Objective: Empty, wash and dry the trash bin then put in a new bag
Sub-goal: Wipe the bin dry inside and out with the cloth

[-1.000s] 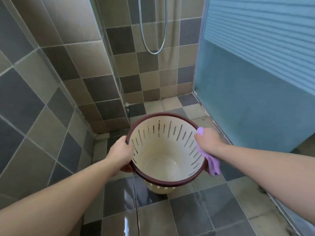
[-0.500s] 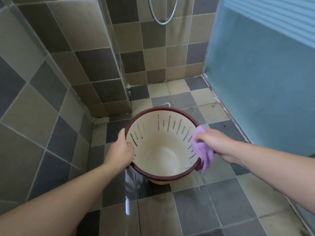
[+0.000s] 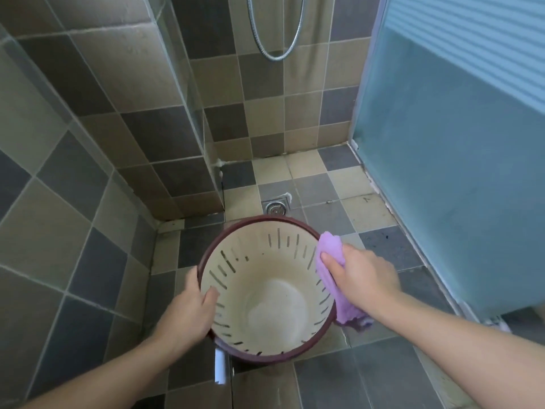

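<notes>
Tiled in brown and grey squares, the shower floor and walls frame the work, with a frosted blue door on the right.

At the middle, the left hand is closed on the near-left rim of the trash bin, thumb hooked inside the wall and the other fingers out of sight beneath the rim. The right hand presses a bunched purple cloth against the right rim, fingers curled over it so that the cloth drapes both inside and outside the wall.

Empty and held tilted toward the camera, the bin is cream inside, with a dark red rim and narrow slots through its sides. I judge it light and fairly stiff thin plastic, likely slick if wet, and the slotted wall probably flexes under a hard push. So the rim looks like the best place to hold: it is thicker and gives the thumb a lip.

Beyond the bin, a floor drain sits just past its far edge, and a shower hose loops down the back wall.
</notes>
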